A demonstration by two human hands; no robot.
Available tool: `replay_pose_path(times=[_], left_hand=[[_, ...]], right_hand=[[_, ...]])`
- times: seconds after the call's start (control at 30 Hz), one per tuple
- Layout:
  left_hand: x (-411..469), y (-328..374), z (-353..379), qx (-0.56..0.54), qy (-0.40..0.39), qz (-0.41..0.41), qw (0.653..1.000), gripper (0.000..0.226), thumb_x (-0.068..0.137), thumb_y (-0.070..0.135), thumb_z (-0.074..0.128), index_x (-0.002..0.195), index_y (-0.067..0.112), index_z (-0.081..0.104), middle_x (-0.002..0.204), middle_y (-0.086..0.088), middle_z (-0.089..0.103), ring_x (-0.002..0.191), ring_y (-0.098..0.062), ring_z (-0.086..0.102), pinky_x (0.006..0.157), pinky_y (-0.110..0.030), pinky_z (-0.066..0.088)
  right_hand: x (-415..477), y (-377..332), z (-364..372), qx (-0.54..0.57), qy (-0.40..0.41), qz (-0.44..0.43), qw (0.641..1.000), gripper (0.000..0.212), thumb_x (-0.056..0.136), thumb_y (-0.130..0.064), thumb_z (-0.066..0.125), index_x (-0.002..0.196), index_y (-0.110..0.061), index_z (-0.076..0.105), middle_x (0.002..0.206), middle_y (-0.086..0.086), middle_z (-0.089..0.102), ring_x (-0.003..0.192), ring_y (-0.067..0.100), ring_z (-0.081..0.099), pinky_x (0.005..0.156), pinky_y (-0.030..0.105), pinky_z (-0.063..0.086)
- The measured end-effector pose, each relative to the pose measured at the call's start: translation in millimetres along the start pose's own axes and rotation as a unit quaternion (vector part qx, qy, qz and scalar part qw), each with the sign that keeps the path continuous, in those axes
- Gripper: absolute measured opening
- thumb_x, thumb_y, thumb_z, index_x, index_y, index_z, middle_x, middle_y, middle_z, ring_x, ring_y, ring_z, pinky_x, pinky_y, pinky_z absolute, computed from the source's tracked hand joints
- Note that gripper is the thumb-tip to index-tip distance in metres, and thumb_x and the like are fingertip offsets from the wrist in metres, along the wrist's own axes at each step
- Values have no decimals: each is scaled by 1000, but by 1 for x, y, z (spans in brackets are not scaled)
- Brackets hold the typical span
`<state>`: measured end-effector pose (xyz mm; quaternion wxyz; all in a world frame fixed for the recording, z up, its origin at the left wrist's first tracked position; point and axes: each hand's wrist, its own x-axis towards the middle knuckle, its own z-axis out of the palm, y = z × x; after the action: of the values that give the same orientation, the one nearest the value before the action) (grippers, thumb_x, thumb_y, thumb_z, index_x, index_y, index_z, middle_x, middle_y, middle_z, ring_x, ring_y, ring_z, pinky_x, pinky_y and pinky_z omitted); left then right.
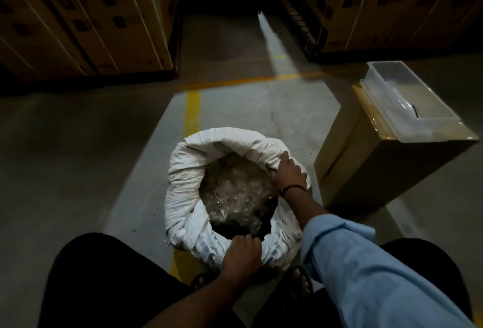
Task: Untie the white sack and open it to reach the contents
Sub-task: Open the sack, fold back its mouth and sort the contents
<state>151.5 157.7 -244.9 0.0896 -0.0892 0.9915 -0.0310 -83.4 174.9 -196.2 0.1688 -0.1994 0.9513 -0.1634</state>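
Observation:
The white sack (183,186) stands upright on the concrete floor between my knees, its mouth wide open and its rim rolled outward. Inside lies a heap of clear, shiny plastic material (235,194). My left hand (243,252) grips the near edge of the rim, fingers curled over the fabric. At the far right side of the rim my right hand (287,173) holds the rolled cloth, a dark band on its wrist. No tie or string is visible on the sack.
A tall cardboard box (366,168) stands to the right with a clear plastic tray (407,100) on top. Stacked cartons (78,19) line the far left and far right (418,1). Yellow floor lines (192,110) run past the sack. My sandalled foot (300,283) is beside it.

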Motion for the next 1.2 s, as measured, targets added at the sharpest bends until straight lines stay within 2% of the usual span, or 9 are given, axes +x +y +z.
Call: replay_pose_path(times=[0.17, 0.37, 0.47, 0.57, 0.7, 0.8, 0.93, 1.07, 1.2], left_hand=[[15, -16, 12, 2, 23, 67, 997, 14, 69, 31, 50, 66, 23, 62, 64, -2, 61, 60, -20, 52, 63, -31, 41], [96, -146, -53, 12, 235, 48, 971, 114, 64, 93, 42, 148, 16, 41, 155, -26, 27, 144, -47, 22, 117, -60, 17], [144, -198, -101, 61, 73, -89, 992, 144, 51, 90, 61, 159, 20, -1, 161, -32, -2, 147, -54, -7, 119, -63, -3], [173, -220, -101, 37, -32, -180, 982, 155, 45, 94, 61, 156, 19, -16, 147, -34, 39, 145, -49, 22, 118, -61, -3], [201, -222, -93, -245, -95, -117, 958, 112, 57, 56, 89, 147, 13, 37, 132, -13, 55, 117, -19, 58, 102, -31, 45], [210, -221, -103, -464, -123, -64, 875, 36, 79, -3, 75, 114, -2, 67, 107, -15, 70, 85, -4, 63, 76, -17, 48], [190, -238, -133, -629, -228, -56, 741, 21, 89, 0, 66, 103, 15, 71, 94, 8, 76, 96, -13, 70, 74, -14, 52], [183, -224, -121, -243, -131, -110, 955, 108, 70, 53, 83, 153, 8, 30, 143, -16, 50, 135, -32, 45, 111, -19, 29], [163, -201, -68, -118, -72, -213, 967, 143, 58, 73, 77, 158, 17, -9, 137, -23, 50, 128, -37, 48, 115, -53, 23]], right_hand=[[28, -10, -8, 102, -96, -34, 989, 58, 100, -48, 38, 139, -5, 45, 141, 23, 49, 127, 36, 49, 104, 38, 37], [67, 25, -54, 380, -210, 82, 897, 73, 74, -45, 75, 127, 2, 58, 118, 16, 66, 100, 30, 64, 96, 42, 49], [80, 11, -57, 253, -226, 43, 940, 58, 88, -42, 65, 128, -1, 57, 116, 15, 65, 99, 28, 62, 89, 34, 45], [87, -10, -49, -50, -122, -20, 991, 65, 93, -54, 49, 139, -8, 42, 138, 17, 52, 122, 31, 52, 102, 38, 36], [71, -54, -11, -208, 163, -229, 937, 88, 75, -52, 50, 151, -16, 22, 153, 17, 29, 143, 38, 25, 113, 59, 11], [67, -83, 30, -223, 138, -385, 885, 96, 76, -50, 53, 155, -17, 8, 159, 17, 19, 147, 40, 14, 115, 62, 7], [102, -107, 35, -169, 60, -343, 922, 89, 83, -36, 60, 153, -10, 12, 115, 16, 64, 105, 35, 61, 99, 49, 41], [138, -114, 29, -152, -171, -247, 941, 85, 74, -45, 73, 146, -21, 33, 123, 14, 63, 113, 32, 60, 94, 39, 48], [160, -122, 16, -133, -246, -240, 930, 68, 66, -52, 79, 124, -22, 60, 126, 3, 63, 113, 21, 59, 98, 34, 47]])
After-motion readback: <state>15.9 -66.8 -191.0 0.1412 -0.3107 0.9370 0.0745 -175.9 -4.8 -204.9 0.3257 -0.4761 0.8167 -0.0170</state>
